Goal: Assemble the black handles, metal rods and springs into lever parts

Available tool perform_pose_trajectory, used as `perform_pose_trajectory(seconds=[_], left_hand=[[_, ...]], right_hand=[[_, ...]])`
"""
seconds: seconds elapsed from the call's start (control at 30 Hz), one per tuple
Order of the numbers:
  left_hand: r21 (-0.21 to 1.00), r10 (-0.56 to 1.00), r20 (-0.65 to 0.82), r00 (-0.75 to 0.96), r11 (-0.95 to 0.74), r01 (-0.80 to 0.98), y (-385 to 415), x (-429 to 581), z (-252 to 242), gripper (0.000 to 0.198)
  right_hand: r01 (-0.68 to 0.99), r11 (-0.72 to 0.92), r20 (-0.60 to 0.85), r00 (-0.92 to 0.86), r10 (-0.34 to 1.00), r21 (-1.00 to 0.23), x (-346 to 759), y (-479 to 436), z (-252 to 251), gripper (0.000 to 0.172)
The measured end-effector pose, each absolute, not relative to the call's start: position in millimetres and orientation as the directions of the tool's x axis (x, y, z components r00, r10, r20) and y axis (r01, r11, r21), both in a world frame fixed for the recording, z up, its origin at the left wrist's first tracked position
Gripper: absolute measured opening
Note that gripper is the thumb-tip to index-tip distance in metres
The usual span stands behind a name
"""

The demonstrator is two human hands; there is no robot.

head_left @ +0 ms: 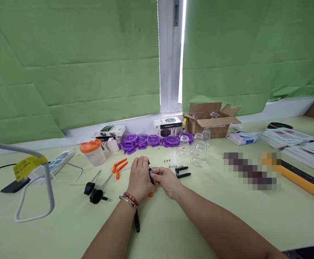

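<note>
My left hand point(140, 178) is closed around a small black part point(151, 177), mostly hidden by the fingers. My right hand point(167, 181) pinches the same part from the other side, thumb and fingertips together. An orange tip point(149, 195) shows under my left hand, and a black handle point(137, 220) sticks out below the wrist. Orange levers point(119, 167) lie left of the hands. To the right are metal springs point(175, 166), black handle pieces point(183, 175) and several tiny brass-coloured bits point(167, 160).
Two black-knobbed rods point(96, 196) lie at left, near an orange-lidded cup point(92, 153). Purple plastic frames point(153, 140) line the back. Glass jars point(198, 158) stand before an open cardboard box point(213, 126). A white cable point(50, 194) loops at far left.
</note>
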State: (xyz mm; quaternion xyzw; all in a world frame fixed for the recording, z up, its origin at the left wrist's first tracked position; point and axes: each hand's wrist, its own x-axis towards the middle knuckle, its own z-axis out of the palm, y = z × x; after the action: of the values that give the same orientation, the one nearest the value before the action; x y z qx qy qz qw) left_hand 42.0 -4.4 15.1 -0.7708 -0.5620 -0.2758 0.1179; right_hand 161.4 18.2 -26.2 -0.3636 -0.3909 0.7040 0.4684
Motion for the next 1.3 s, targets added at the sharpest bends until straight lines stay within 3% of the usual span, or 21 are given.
perform_pose_trajectory(seconds=[0.17, 0.47, 0.57, 0.63, 0.73, 0.8, 1.07, 1.3], left_hand=[[0.124, 0.806, 0.551, 0.217, -0.337, 0.933, -3, 41, 13, 0.067], [0.144, 0.814, 0.545, 0.202, -0.328, 0.933, -2, 39, 12, 0.067], [0.133, 0.817, 0.541, 0.197, -0.315, 0.94, -3, 38, 13, 0.07], [0.129, 0.823, 0.531, 0.201, -0.313, 0.941, -4, 37, 14, 0.074], [0.133, 0.821, 0.528, 0.215, -0.33, 0.935, -6, 37, 15, 0.078], [0.135, 0.816, 0.532, 0.225, -0.344, 0.929, -8, 38, 15, 0.078], [0.151, 0.82, 0.525, 0.227, -0.353, 0.923, -13, 37, 16, 0.081], [0.146, 0.827, 0.511, 0.233, -0.351, 0.925, -11, 37, 17, 0.081]], right_hand=[[-0.342, -0.241, -0.121, -0.335, 0.934, -0.908, 161, 20, -29, 0.036], [-0.255, -0.091, -0.042, -0.192, 0.981, -0.963, 154, 17, -25, 0.026], [-0.125, -0.042, -0.02, -0.176, 0.984, -0.991, 167, 26, -22, 0.022], [0.051, 0.076, 0.072, -0.088, 0.993, -0.996, 187, 39, -16, 0.022], [0.488, 0.161, 0.175, -0.017, 0.984, -0.858, 222, 63, -5, 0.023], [0.585, 0.15, 0.154, -0.044, 0.987, -0.797, 237, 76, -1, 0.016], [0.752, 0.124, 0.068, -0.105, 0.992, -0.647, 229, 94, -10, 0.008], [0.77, 0.108, 0.026, -0.117, 0.993, -0.629, 227, 96, -11, 0.003]])
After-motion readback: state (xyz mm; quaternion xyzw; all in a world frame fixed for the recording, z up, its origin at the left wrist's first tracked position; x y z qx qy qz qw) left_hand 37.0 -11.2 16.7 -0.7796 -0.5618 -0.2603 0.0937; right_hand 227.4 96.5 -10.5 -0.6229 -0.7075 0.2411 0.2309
